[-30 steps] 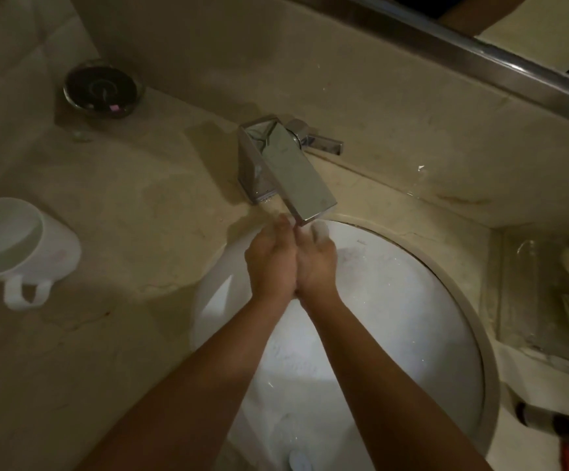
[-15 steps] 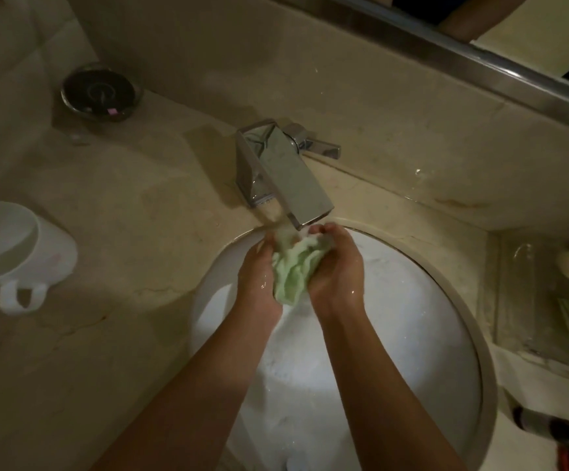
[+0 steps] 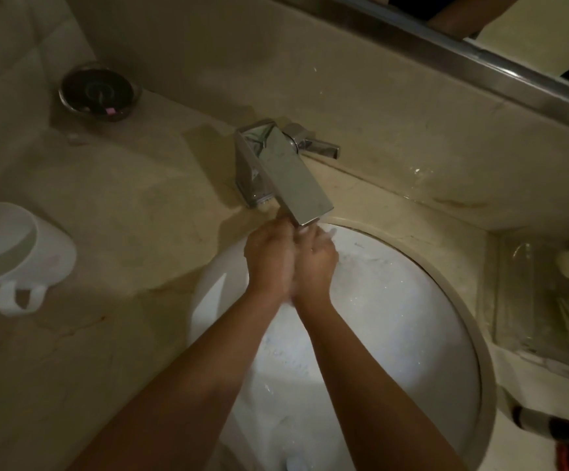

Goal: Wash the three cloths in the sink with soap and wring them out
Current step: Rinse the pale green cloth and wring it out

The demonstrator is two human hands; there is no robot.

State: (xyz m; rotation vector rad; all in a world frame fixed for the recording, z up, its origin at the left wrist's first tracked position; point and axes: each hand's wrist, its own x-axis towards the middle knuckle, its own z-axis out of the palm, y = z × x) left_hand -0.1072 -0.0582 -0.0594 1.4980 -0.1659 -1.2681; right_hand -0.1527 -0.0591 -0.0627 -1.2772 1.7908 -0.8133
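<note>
Cloth hidden between hands [image 3: 291, 263]

Two bare forearms, no sleeves, watch or visible rings; left hand [image 3: 269, 260] and right hand [image 3: 315, 263] wet.

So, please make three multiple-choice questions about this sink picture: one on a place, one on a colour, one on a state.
1. Where does the mug stand?
A. In the basin
B. On the counter, left of the sink
C. Under the tap

2. What colour is the basin?
A. White
B. Black
C. Green

3. How are the two hands?
A. Apart on the counter
B. Pressed together under the spout
C. One on the tap lever

Answers: B, the mug sits on the left counter; A, the bowl is white; B, left hand and right hand meet below the tap.
</note>
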